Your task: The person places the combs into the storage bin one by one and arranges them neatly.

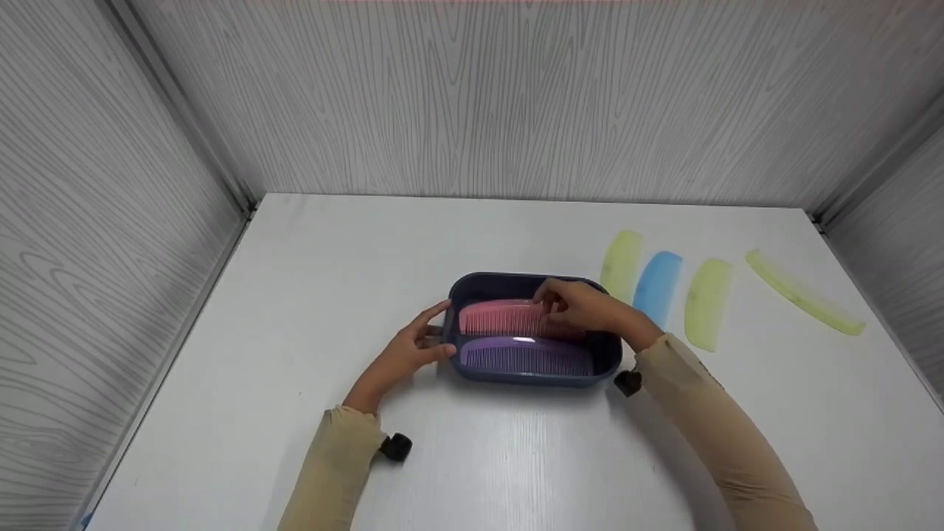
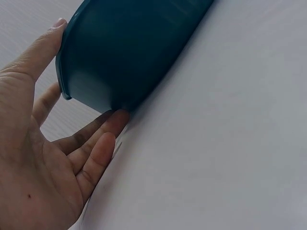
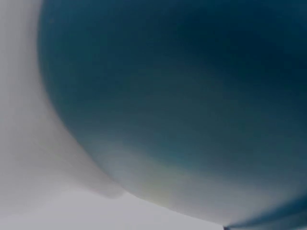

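A dark blue plastic box point(image 1: 531, 381) stands on the white table, holding a pink comb point(image 1: 494, 317) at the back and a purple comb point(image 1: 525, 358) in front. My left hand point(image 1: 402, 355) rests spread against the box's left end. In the left wrist view its thumb touches the rim and its fairly straight fingertips meet the lower wall of the box point(image 2: 120, 52). My right hand point(image 1: 579, 304) reaches over the right side and pinches the pink comb with curled fingers, covering part of it. Only the box's blurred wall point(image 3: 158, 96) fills the right wrist view.
Right of the box lie a yellow-green comb point(image 1: 622, 258), a blue comb point(image 1: 658, 284) and a second yellow-green comb point(image 1: 706, 302). Another yellow-green comb point(image 1: 804, 295) lies slanted farther right. Grey wood-grain panels point(image 1: 516, 103) enclose the table's back and sides.
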### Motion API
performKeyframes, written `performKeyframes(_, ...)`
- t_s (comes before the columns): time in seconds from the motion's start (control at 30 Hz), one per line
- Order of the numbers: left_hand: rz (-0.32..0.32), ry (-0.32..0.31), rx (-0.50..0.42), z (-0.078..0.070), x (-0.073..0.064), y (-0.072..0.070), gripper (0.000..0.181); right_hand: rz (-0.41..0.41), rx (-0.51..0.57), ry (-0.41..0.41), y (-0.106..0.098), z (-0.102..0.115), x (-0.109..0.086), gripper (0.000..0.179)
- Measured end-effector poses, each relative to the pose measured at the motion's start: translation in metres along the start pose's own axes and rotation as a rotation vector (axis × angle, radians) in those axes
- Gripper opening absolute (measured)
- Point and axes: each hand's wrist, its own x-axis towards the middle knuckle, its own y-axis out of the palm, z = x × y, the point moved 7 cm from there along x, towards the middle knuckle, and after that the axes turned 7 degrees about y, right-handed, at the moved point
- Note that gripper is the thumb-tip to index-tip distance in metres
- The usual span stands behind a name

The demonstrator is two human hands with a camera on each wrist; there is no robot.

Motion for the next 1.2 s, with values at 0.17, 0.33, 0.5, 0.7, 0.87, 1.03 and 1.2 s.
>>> performKeyframes(0.17, 0.005, 0.004, 0.004, 0.001, 0.0, 0.0, 0.082, -0.022, 0.077, -0.002, -0.013, -0.003, -0.007, 0.026)
performKeyframes(0.33, -0.002, -0.003, 0.0, -0.001, 0.0, 0.0, 0.08, -0.074, 0.126, -0.011, -0.033, -0.009, -0.016, 0.029)
performKeyframes(0.5, -0.01, -0.019, -0.005, -0.001, -0.001, 0.0, 0.08, -0.135, 0.147, 0.021, -0.053, -0.021, -0.028, 0.032)
performKeyframes(0.7, -0.006, -0.012, -0.017, -0.003, -0.002, 0.001, 0.08, -0.201, 0.174, 0.075, -0.081, -0.039, -0.049, 0.037)
performKeyframes(0.87, -0.009, -0.009, -0.013, -0.003, -0.002, 0.0, 0.08, -0.273, 0.157, 0.101, -0.104, -0.058, -0.067, 0.039)
performKeyframes(1.03, -0.006, -0.008, 0.004, -0.002, -0.002, -0.002, 0.082, -0.303, 0.183, 0.12, -0.118, -0.08, -0.085, 0.043)
performKeyframes(1.2, -0.01, -0.01, 0.006, -0.002, -0.002, -0.002, 0.083, -0.307, 0.222, 0.124, -0.122, -0.101, -0.097, 0.045)
